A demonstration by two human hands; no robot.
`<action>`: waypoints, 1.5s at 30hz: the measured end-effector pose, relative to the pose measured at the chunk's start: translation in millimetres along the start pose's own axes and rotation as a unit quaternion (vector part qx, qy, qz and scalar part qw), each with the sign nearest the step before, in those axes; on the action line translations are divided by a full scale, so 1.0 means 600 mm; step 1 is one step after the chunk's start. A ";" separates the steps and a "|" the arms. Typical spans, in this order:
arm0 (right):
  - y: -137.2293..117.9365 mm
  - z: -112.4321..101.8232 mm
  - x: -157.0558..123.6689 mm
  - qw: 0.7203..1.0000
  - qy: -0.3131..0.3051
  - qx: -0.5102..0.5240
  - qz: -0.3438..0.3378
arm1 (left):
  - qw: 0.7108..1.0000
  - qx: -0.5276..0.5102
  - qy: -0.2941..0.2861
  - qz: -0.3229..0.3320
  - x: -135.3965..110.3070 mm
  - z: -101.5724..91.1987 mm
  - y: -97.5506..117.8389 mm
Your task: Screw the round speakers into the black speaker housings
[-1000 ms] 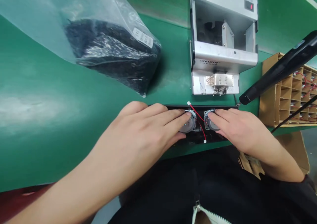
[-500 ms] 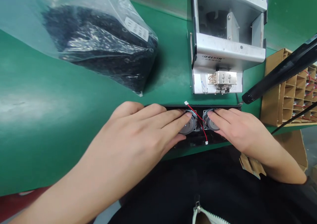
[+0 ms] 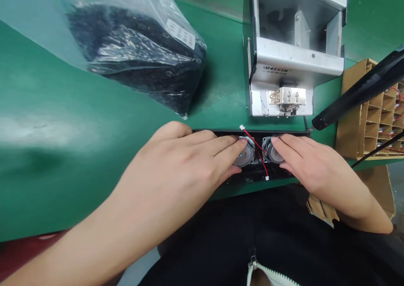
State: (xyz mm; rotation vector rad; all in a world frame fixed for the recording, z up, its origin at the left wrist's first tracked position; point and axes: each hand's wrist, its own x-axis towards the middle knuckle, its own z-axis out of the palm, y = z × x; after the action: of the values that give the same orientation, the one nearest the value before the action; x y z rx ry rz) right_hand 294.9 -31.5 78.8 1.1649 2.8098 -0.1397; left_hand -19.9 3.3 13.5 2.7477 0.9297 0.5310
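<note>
Now both hands are down on the long black housing (image 3: 277,175), which lies along the near edge of the green table (image 3: 78,130), just in front of the person's dark-clothed lap. Two round, silver-backed speakers sit side by side in it, close to each other. The left hand (image 3: 189,159) is spread flat, palm down, fingers long and loosely together, gripping nothing; its fingertips rest on the left speaker (image 3: 249,155) and its thumb is tucked along the near side. The right hand (image 3: 311,164) mirrors it, flat and open, fingertips on the right speaker (image 3: 269,151). A red wire (image 3: 256,146) runs through the gap between the two, with a small white plug (image 3: 241,127) at its far end and another at its near end. Both forearms angle in from the bottom corners, wrists low, fingers pointing toward each other. Just beyond the housing stands a grey metal feeder machine (image 3: 296,58), its open-topped bin too shadowed to tell what it holds. To the right, a black power screwdriver (image 3: 356,94) hangs slanted, tip low near the housing's right end, over a cardboard box (image 3: 347,121) split into cells, where the far cells show small parts with red leads. Far left, a clear plastic bag (image 3: 135,46) full of black parts lies on the table.
</note>
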 end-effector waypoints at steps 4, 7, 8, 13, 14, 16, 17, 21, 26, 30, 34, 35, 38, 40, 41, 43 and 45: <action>0.008 -0.005 -0.003 0.999 0.019 0.020 -0.019 | 1.000 -0.016 -0.006 -0.012 -0.002 0.005 -0.002; 0.012 0.001 -0.002 0.999 0.028 0.032 -0.022 | 0.999 -0.027 -0.009 -0.021 -0.006 0.011 -0.003; 0.012 0.004 -0.003 0.999 0.030 0.034 -0.018 | 0.999 -0.030 -0.010 -0.024 -0.006 0.012 -0.003; 0.009 0.017 -0.004 0.999 -0.004 0.051 0.019 | 0.999 -0.016 -0.035 -0.022 -0.007 0.008 -0.007; 0.010 0.020 -0.004 0.998 -0.012 0.058 0.023 | 0.999 -0.013 -0.041 -0.021 -0.007 0.007 -0.008; 0.012 0.026 -0.003 0.997 -0.016 0.073 0.028 | 0.998 -0.017 -0.048 -0.023 -0.007 0.007 -0.010; 0.014 0.029 -0.003 0.996 -0.015 0.077 0.029 | 0.998 -0.020 -0.051 -0.026 -0.008 0.007 -0.010; 0.022 0.042 -0.003 0.997 0.002 0.080 0.011 | 0.998 -0.008 -0.054 -0.027 -0.007 0.009 -0.010; 0.031 0.047 -0.004 0.996 0.028 0.077 -0.018 | 0.998 -0.007 -0.054 -0.025 -0.007 0.010 -0.015; 0.031 0.046 0.000 0.997 0.003 0.078 -0.014 | 0.998 -0.012 -0.056 -0.034 -0.008 0.011 -0.019; 0.028 0.047 0.002 0.997 -0.016 0.075 0.008 | 0.998 0.000 -0.054 -0.026 -0.006 0.012 -0.020; 0.026 0.047 0.003 0.997 -0.017 0.074 0.011 | 0.998 0.003 -0.056 -0.025 -0.006 0.012 -0.019; 0.022 0.047 0.003 0.997 -0.020 0.068 0.016 | 0.998 0.006 -0.059 -0.027 -0.004 0.012 -0.019; 0.019 0.047 0.004 0.998 -0.024 0.063 0.021 | 0.998 0.006 -0.057 -0.028 -0.004 0.013 -0.020; 0.018 0.046 0.004 0.998 -0.026 0.061 0.024 | 0.998 0.008 -0.056 -0.026 -0.004 0.014 -0.020; 0.015 0.043 0.004 0.997 -0.031 0.057 0.028 | 0.998 0.020 -0.051 -0.017 -0.005 0.015 -0.020; 0.014 0.040 0.004 0.997 -0.037 0.054 0.030 | 0.999 0.032 -0.044 -0.008 -0.005 0.016 -0.020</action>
State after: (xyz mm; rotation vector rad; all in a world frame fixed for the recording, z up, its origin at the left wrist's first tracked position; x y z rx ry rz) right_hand 300.4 -26.9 54.5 1.2373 2.7309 -0.3268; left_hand -24.9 10.2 0.1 2.7925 0.9619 0.3820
